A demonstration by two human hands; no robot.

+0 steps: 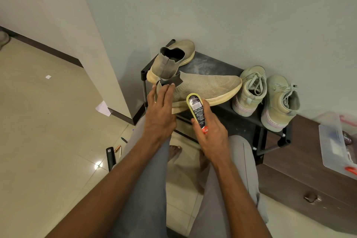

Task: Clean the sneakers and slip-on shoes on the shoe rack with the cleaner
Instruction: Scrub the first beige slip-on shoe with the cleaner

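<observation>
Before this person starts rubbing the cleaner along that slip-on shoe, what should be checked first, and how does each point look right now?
1. Left hand steadies the slip-on shoe at its heel: ok, fingers grip the collar.
2. Right hand has the cleaner firmly: ok, fingers wrap the bottle.
3. Cleaner's head faces the shoe: ok, its top end points at the sole edge.
4. Head actually touching the shoe: cannot tell.
5. Shoe supported: ok, it lies on the shoe rack.
6. Other shoes out of the way: ok, the second slip-on is behind and the sneakers sit to the right.
</observation>
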